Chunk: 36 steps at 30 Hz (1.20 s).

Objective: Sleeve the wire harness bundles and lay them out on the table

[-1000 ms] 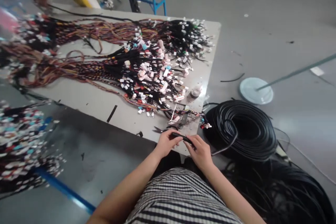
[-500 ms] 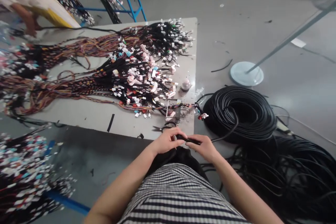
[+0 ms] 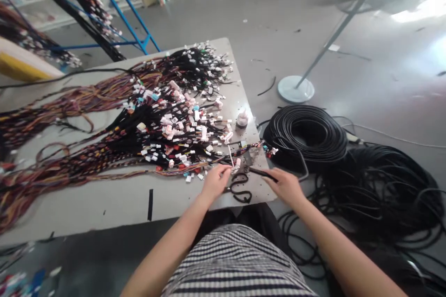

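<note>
My right hand is closed on a black cable that runs back to a large black coil on the floor. My left hand rests on the grey table with fingers curled, touching the wires at the near edge of the harness pile. Black-handled scissors lie on the table between my hands. Whether the left fingers grip anything is unclear.
Long bundles of coloured wire with white connectors cover the table. A small bottle stands near the right edge. A second loose heap of black cable lies right, behind it a round stand base. A blue rack stands at the back.
The view swung right and up. My hands moved apart and onto the table: the left went to the wire ends, the right still holds the black cable. The scissors now show between them.
</note>
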Each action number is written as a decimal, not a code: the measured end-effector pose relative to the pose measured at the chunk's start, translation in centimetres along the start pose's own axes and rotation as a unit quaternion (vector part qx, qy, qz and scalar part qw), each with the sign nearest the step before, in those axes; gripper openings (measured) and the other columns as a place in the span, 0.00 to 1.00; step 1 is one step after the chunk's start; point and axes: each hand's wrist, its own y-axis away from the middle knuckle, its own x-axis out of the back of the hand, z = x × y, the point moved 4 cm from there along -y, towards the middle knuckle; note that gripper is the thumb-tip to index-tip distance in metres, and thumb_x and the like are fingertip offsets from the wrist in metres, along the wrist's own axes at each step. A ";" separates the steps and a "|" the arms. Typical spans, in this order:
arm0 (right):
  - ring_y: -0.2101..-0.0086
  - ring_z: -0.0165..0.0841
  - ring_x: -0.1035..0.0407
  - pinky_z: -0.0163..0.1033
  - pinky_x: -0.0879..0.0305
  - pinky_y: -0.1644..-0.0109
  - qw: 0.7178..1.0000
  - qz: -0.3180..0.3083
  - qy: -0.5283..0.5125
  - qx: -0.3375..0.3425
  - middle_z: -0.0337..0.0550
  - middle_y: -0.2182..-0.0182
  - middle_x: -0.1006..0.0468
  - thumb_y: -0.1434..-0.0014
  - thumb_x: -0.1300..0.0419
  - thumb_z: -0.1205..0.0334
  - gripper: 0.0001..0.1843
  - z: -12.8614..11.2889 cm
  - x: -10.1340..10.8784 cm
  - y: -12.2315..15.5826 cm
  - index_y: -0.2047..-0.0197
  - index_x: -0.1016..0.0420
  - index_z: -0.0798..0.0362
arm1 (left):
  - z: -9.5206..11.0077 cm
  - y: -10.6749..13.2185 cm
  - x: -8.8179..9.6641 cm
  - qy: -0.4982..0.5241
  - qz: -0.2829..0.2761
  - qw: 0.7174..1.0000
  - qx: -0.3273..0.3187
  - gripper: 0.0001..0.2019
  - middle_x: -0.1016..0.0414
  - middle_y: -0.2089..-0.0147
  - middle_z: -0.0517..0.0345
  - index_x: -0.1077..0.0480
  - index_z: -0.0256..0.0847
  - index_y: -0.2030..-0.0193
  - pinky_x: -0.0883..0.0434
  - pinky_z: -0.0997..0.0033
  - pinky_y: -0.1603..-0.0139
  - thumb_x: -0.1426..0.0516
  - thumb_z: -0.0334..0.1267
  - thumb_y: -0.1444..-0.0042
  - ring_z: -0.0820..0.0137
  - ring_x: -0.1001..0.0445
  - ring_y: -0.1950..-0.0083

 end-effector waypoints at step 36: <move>0.57 0.44 0.26 0.40 0.35 0.51 0.927 -0.288 0.227 0.074 0.59 0.61 0.20 0.46 0.41 0.70 0.14 1.3 -7.6 -14.0 0.58 0.18 0.62 | -7.4 -11.6 -1.5 0.298 -0.433 0.826 0.203 0.21 0.20 0.55 0.48 0.22 0.33 0.54 0.32 0.64 0.46 0.33 0.39 0.56 0.61 0.24 0.52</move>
